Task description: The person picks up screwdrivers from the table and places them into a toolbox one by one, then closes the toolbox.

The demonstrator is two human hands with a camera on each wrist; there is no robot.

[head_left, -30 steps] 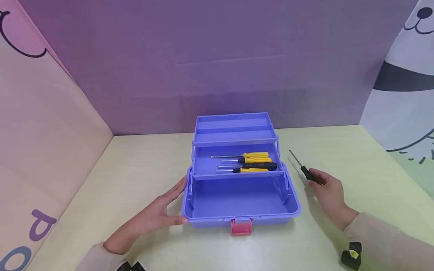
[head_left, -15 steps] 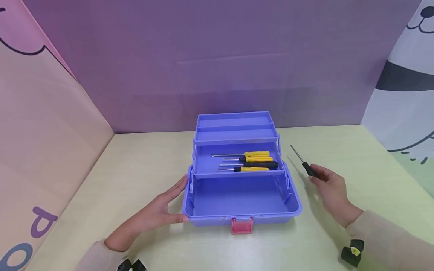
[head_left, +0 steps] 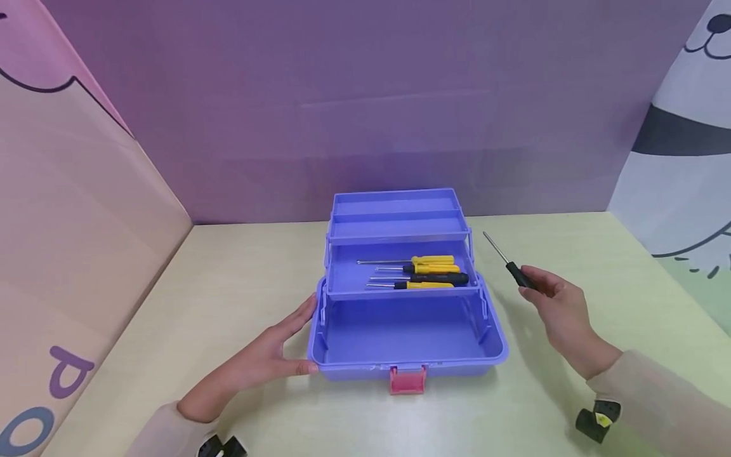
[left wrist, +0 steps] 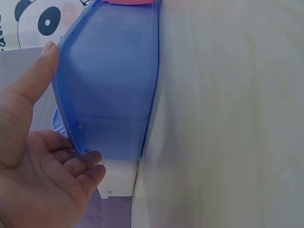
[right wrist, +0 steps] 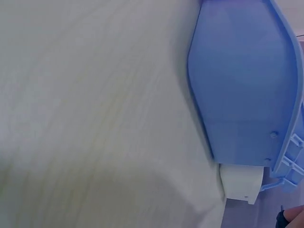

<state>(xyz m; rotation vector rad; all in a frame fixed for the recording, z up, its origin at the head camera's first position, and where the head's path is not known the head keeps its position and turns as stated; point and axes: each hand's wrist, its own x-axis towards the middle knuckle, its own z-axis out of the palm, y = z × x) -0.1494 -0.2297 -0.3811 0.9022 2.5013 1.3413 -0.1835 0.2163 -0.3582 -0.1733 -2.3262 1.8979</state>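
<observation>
A: Where is the screwdriver (head_left: 510, 269)?

B: In the air beside the right wall of the toolbox (head_left: 407, 355), over the right half of the table (head_left: 228, 292). The right hand (head_left: 556, 311) holds it by its black handle, fingers (head_left: 537, 279) curled round it, with the thin metal shaft pointing up and away toward the far edge.

A: And the other hand?

B: The left hand (head_left: 268, 355) lies flat against the toolbox's left wall, fingers (left wrist: 66, 164) straight and close together, thumb along the front corner. It holds nothing; it braces the box.

A: What is inside the toolbox?

B: The middle tray (head_left: 348, 279) carries four screwdrivers (head_left: 425, 273) side by side, three with yellow handles and one with a black handle, all with handles to the right. The top tray and the bottom compartment show nothing in them.

A: How would you handle this step well?

B: I'd say keep the left palm pressed on the wall so the box does not slide. If the screwdriver joins the others, I judge it best to turn it level, handle to the right, and pass it over the tray's right wall and metal hinge arm. A low, tilted approach could catch the tip on the rim.
</observation>
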